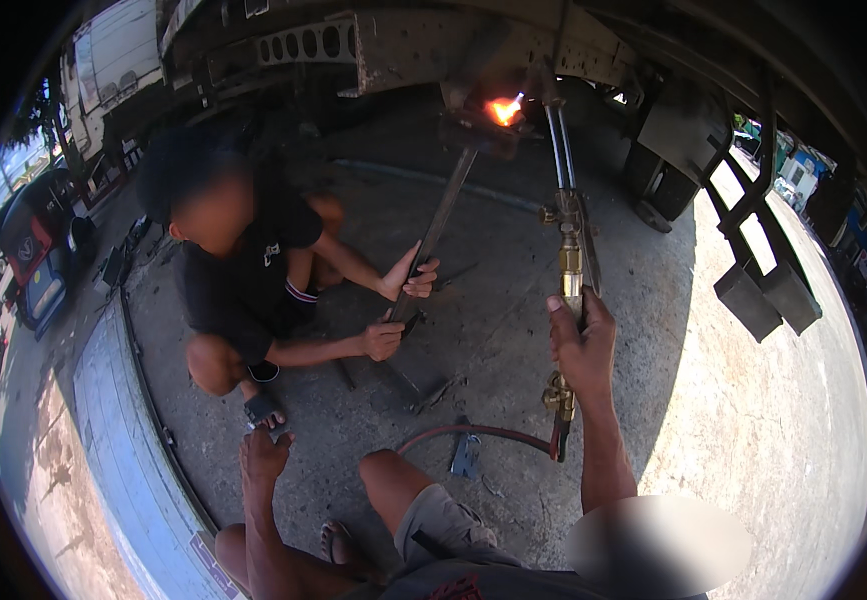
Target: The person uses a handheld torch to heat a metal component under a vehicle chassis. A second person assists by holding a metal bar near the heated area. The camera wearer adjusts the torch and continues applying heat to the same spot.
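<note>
My right hand (583,345) is wrapped round the handle of a brass and steel cutting torch (571,258). The torch's long tubes reach up to a metal bracket under the vehicle frame (403,55), where a bright orange flame (503,108) glows. From the torch's lower end a red hose (473,430) curves left across the ground. My left hand (266,455) is at the lower left with its fingers curled in; whatever they hold, if anything, is hidden. To the left a squatting co-worker grips a long metal bar (443,215) with both hands, its upper end below the flame.
A co-worker in a dark shirt (233,270) squats close by, a sandalled foot near my left hand. A bluish-white panel (123,430) lies on the left. Scattered metal pieces (438,393) and a small metal plate (465,455) lie on the concrete. Dark mudflaps (768,300) hang right.
</note>
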`<state>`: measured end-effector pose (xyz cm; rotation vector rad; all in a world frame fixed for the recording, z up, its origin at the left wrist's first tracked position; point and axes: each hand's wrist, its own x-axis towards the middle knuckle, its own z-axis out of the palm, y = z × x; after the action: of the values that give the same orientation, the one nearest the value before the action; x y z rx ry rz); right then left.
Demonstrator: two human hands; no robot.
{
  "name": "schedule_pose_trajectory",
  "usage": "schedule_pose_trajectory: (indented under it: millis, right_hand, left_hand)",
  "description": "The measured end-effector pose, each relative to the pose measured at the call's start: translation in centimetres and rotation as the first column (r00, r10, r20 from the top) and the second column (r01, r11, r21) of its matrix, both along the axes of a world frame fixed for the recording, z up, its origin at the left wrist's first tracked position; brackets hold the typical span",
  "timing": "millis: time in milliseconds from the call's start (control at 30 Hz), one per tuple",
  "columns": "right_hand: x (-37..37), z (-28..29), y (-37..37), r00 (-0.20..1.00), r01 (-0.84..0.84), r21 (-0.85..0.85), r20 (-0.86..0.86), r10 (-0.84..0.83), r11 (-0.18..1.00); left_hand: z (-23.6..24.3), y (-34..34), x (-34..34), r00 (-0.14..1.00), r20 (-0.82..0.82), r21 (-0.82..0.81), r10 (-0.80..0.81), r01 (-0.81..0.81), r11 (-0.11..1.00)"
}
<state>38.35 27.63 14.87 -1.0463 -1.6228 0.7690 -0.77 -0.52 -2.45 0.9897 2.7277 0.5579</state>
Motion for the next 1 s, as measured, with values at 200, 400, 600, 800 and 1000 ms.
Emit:
schedule_pose_trajectory:
  millis: [200,400,600,800,1000]
  right_hand:
    - [0.2,-0.3,0.6,0.999,0.049,-0.021,0.024,-0.049,0.999]
    - [0.0,-0.7,0.7,0.999,0.047,0.024,0.025,-0.048,0.999]
    - [0.4,-0.9,0.9,0.997,0.012,0.065,0.074,-0.017,0.998]
    - [0.3,-0.4,0.0,0.996,0.054,-0.003,0.072,-0.054,0.999]
    - [0.4,-0.3,-0.6,0.997,0.065,-0.019,0.034,-0.065,0.998]
  left_hand:
    - [2.2,0.5,0.8,0.997,0.071,-0.028,0.033,-0.031,0.999]
    - [0.5,0.1,0.1,0.999,0.031,0.014,0.018,-0.019,1.000]
    - [-0.1,-0.2,-0.1,1.000,0.005,0.041,-0.008,0.007,0.999]
    - [1.2,-0.1,0.1,1.000,0.008,-0.003,0.030,-0.030,1.000]
    - [1.7,0.1,0.6,1.000,0.011,-0.040,0.028,-0.028,0.999]
